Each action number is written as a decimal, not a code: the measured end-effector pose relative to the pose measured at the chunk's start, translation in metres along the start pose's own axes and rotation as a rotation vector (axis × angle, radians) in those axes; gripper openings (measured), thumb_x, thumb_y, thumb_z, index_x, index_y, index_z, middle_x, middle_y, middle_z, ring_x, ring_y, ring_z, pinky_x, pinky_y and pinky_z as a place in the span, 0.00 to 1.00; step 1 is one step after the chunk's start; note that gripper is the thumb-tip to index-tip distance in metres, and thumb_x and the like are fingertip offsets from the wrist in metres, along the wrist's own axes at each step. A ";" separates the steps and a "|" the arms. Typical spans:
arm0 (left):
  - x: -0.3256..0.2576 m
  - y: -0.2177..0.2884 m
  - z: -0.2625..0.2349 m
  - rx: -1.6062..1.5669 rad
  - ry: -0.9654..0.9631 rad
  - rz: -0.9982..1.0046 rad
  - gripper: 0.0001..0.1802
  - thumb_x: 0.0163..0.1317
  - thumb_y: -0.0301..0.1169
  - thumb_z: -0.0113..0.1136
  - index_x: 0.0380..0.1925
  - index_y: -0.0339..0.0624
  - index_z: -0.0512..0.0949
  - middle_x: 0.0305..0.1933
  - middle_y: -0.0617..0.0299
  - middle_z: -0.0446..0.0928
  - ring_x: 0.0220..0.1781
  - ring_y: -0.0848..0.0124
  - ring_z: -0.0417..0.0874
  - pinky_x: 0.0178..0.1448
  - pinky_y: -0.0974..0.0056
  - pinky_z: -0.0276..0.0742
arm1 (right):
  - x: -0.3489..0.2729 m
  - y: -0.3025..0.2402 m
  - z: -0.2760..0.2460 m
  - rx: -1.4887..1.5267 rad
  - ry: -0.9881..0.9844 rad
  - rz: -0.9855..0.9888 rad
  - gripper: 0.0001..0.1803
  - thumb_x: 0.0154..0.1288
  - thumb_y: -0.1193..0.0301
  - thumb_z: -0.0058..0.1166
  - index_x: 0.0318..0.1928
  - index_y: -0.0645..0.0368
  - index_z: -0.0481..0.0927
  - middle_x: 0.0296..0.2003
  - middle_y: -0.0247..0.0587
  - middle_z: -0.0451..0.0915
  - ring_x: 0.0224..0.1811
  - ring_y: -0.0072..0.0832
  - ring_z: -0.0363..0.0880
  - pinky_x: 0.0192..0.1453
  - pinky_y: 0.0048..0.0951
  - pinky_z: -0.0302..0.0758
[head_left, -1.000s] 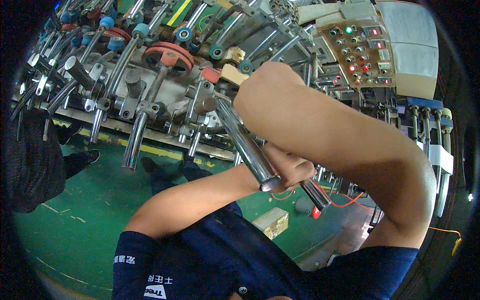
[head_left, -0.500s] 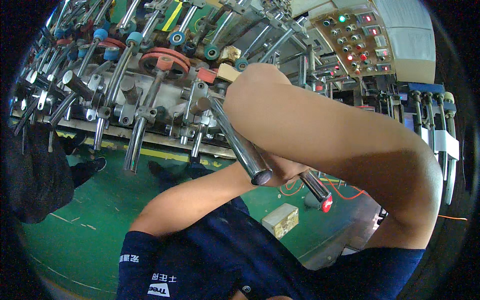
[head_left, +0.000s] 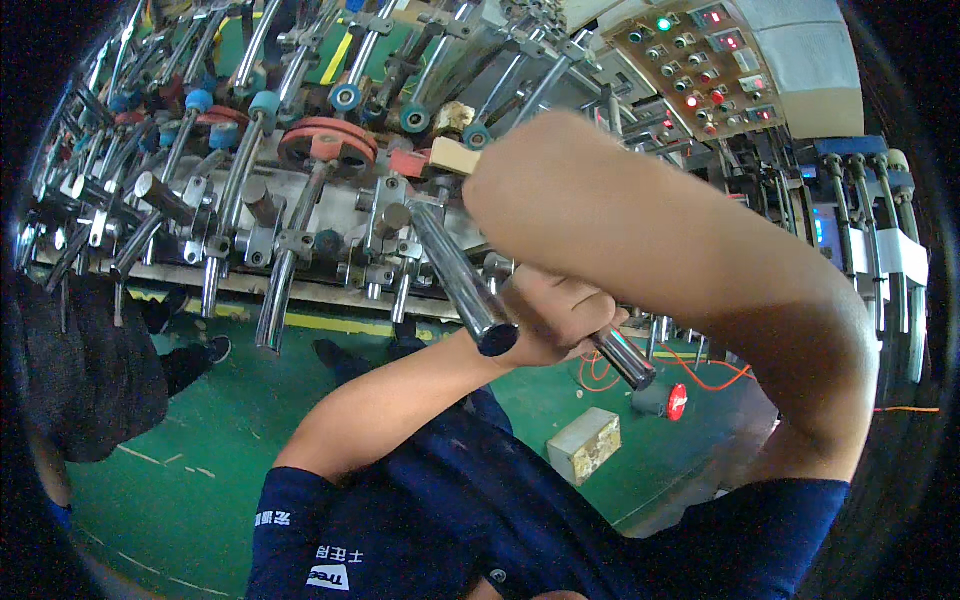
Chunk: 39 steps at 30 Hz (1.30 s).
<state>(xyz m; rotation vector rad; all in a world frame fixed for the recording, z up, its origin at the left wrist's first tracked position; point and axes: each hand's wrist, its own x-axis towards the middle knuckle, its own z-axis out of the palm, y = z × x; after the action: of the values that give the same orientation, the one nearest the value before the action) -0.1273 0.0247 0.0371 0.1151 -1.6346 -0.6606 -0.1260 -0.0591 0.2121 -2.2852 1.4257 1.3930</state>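
My left hand (head_left: 560,312) is closed in front of the machine, fingers curled. A chrome rod (head_left: 625,360) comes out from beneath those fingers, and they appear wrapped round it. Just left of this hand, a thicker chrome bar (head_left: 465,280) juts toward me from a clamp block. My right hand (head_left: 515,165) is raised at the machine's front, beside a cream block (head_left: 455,156). It is smeared by motion and its fingers are hidden, so whether it holds anything does not show. The right forearm crosses above the left hand.
Rows of clamped rods and blue-rimmed rollers (head_left: 345,97) fill the machine, with a red wheel (head_left: 328,140) among them. A control panel (head_left: 690,65) stands far right. A whitish block (head_left: 585,445) and orange cable lie on the green floor. Another person (head_left: 80,370) is at left.
The view has shifted slightly. My right forearm has lifted off the left hand, which now shows more fully with its curled fingers. The left hand stays by the chrome rod.
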 end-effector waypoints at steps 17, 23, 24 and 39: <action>0.005 0.002 -0.012 0.062 -0.249 0.035 0.13 0.45 0.33 0.73 0.32 0.56 0.82 0.31 0.66 0.76 0.34 0.60 0.80 0.37 0.59 0.73 | -0.099 -0.075 0.223 2.038 1.220 -0.226 0.15 0.79 0.69 0.47 0.55 0.67 0.78 0.39 0.39 0.81 0.30 0.19 0.81 0.30 0.21 0.75; 0.002 0.021 -0.021 0.132 -0.417 -0.152 0.18 0.44 0.29 0.72 0.38 0.48 0.81 0.41 0.61 0.80 0.43 0.56 0.82 0.50 0.52 0.77 | -0.085 -0.070 0.227 2.207 1.113 -0.527 0.14 0.82 0.66 0.43 0.51 0.63 0.76 0.45 0.44 0.83 0.22 0.19 0.78 0.22 0.17 0.69; 0.003 0.029 -0.025 0.175 -0.406 -0.233 0.20 0.45 0.29 0.72 0.41 0.47 0.80 0.44 0.60 0.80 0.46 0.55 0.82 0.53 0.52 0.77 | -0.083 -0.071 0.227 2.208 1.129 -0.536 0.14 0.82 0.66 0.43 0.51 0.63 0.77 0.45 0.43 0.83 0.22 0.18 0.78 0.22 0.17 0.69; 0.180 0.114 -0.052 0.492 -1.364 0.046 0.12 0.59 0.30 0.60 0.42 0.39 0.81 0.36 0.54 0.81 0.41 0.52 0.84 0.48 0.51 0.79 | -0.094 -0.065 0.228 2.252 0.999 -0.514 0.16 0.81 0.64 0.47 0.55 0.64 0.79 0.37 0.37 0.82 0.33 0.25 0.87 0.37 0.25 0.85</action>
<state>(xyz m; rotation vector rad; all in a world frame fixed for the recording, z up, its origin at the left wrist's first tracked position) -0.0793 0.0217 0.2504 -0.0467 -3.0860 -0.2274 -0.2352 0.1555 0.1288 -1.0549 0.9612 -1.2999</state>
